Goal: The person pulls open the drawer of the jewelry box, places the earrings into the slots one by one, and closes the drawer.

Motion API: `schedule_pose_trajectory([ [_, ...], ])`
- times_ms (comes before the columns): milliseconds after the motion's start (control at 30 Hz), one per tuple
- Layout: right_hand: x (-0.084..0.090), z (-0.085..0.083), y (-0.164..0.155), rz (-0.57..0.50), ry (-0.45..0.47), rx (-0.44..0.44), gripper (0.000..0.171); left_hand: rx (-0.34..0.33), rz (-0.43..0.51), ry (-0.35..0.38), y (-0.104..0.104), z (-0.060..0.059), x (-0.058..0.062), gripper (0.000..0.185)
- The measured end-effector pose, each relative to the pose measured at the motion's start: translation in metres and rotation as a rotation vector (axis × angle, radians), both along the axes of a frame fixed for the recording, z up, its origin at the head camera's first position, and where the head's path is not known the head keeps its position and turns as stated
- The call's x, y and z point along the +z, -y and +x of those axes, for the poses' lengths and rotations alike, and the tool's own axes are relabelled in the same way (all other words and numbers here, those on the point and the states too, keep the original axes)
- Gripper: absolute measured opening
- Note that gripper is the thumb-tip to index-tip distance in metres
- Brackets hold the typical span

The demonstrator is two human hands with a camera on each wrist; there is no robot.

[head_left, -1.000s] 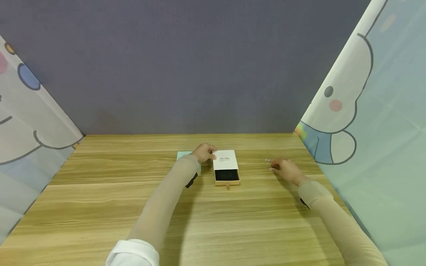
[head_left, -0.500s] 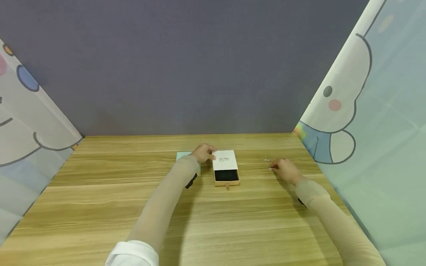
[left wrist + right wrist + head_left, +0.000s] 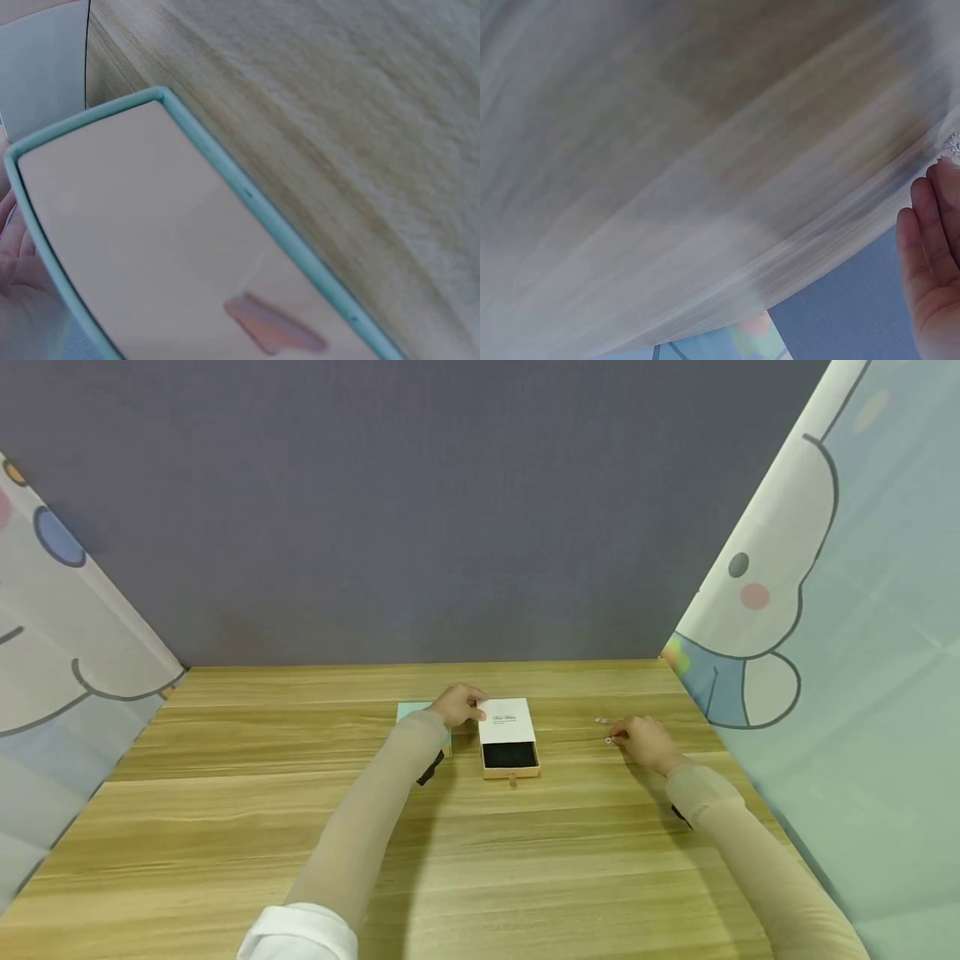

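My left hand [image 3: 456, 706] grips the left rear corner of a white sliding jewellery box [image 3: 508, 718] in the head view. Its drawer [image 3: 512, 772] is pulled partway out toward me, with a black lining and a small ribbon tab. Under my left wrist sits a teal box [image 3: 217, 161]; in the left wrist view it has a pinkish drawer front and a ribbon tab. On the right, my right hand [image 3: 647, 743] is low over the table, thumb and fingertips pinching a small silvery piece of jewellery [image 3: 609, 740]. Another small silvery piece [image 3: 602, 720] lies just behind it.
Everything stands on a wood-grain table [image 3: 480, 877]. A dark grey panel [image 3: 427, 527] rises at its back edge. Cloths with cartoon prints hang at the left [image 3: 75, 635] and right [image 3: 862, 693] sides.
The silvery piece at my right fingertips has shifted very slightly. My left hand and both boxes have stayed in place.
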State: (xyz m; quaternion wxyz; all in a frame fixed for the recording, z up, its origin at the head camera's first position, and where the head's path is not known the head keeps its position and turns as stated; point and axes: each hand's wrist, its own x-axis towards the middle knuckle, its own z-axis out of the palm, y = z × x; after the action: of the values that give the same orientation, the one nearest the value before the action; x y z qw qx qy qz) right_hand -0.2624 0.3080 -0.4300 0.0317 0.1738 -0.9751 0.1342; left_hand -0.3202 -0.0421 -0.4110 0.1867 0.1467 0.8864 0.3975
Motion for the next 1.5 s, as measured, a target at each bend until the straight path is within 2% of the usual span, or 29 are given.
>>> schedule_pose_trajectory([
  [233, 0.005, 0.001, 0.001, -0.036, -0.009, -0.018, 0.01, 0.001, -0.005, 0.008, 0.0, 0.0, -0.002, 0.045],
  [500, 0.019, 0.002, 0.016, -0.161, -0.073, -0.063, 0.012, 0.0, -0.013, -0.003, 0.001, -0.004, -0.004, 0.045],
  [633, 0.025, 0.002, 0.023, -0.191, -0.053, -0.088, 0.014, -0.004, -0.007, 0.012, 0.002, -0.008, -0.007, 0.045],
  [767, 0.03, 0.002, 0.032, -0.248, 0.01, -0.114, 0.017, -0.019, -0.011, -0.007, 0.003, -0.011, -0.01, 0.045],
  [900, 0.035, 0.004, 0.043, -0.308, 0.065, -0.127, 0.021, -0.003, 0.0, 0.01, 0.003, -0.008, -0.008, 0.046],
  [1033, 0.039, 0.006, 0.054, -0.363, 0.103, -0.129, 0.022, -0.006, -0.005, -0.003, 0.003, -0.005, -0.006, 0.046],
  [1233, 0.044, 0.01, 0.069, -0.407, 0.139, -0.098, 0.019, -0.017, -0.007, -0.021, 0.003, -0.006, -0.007, 0.046],
  [1500, 0.049, 0.014, 0.088, -0.414, 0.156, -0.053, 0.016, -0.02, -0.011, -0.021, 0.004, -0.008, -0.008, 0.046],
])
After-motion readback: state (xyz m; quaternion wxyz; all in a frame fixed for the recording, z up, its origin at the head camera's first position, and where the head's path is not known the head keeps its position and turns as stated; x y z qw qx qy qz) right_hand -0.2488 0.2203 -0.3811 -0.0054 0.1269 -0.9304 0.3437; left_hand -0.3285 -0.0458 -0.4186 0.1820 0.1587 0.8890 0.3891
